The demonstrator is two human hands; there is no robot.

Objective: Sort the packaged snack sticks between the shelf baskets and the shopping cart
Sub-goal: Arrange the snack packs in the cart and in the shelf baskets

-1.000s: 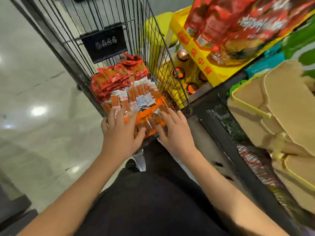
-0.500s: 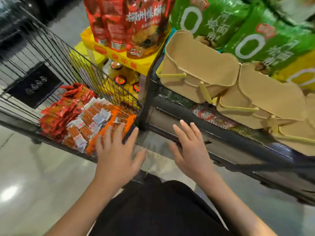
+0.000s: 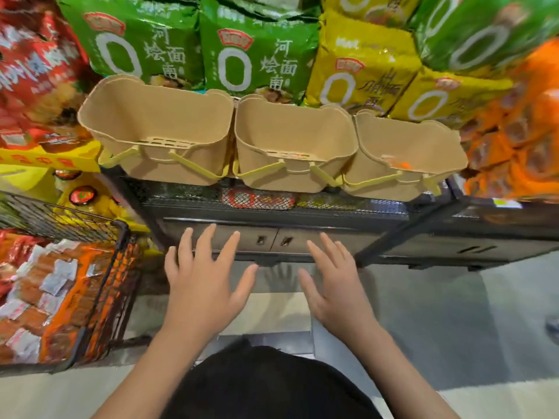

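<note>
A second ago both hands were down among the packets in the cart; now they have come away with nothing and hover in front of the dark metal shelf point(image 3: 272, 207), so the view has swung from the cart to the baskets. I judge this to be a turn between steps: a load has been left in the cart or none was taken, and the baskets are the next concern.

Taking the middle tan plastic basket point(image 3: 295, 140) as the landmark: the left hand point(image 3: 205, 285) hangs below it and slightly to its left, fingers point(image 3: 205, 237) straight and spread apart, holding nothing. The right hand point(image 3: 338, 285) hangs below it and slightly to its right, likewise splayed and empty. Neither hand touches the shelf edge as far as can be told.

The orange and red packaged snack sticks point(image 3: 45, 285) lie heaped in the black wire shopping cart point(image 3: 118, 261), well to the lower left of the middle basket and beside the left hand, not touching it. The left tan basket point(image 3: 154, 128) looks empty. The right tan basket point(image 3: 408, 146) shows a small orange patch on its floor, possibly a packet; too blurred to tell. Behind the baskets stand green noodle bags point(image 3: 242, 49) and yellow ones point(image 3: 363, 62)
</note>
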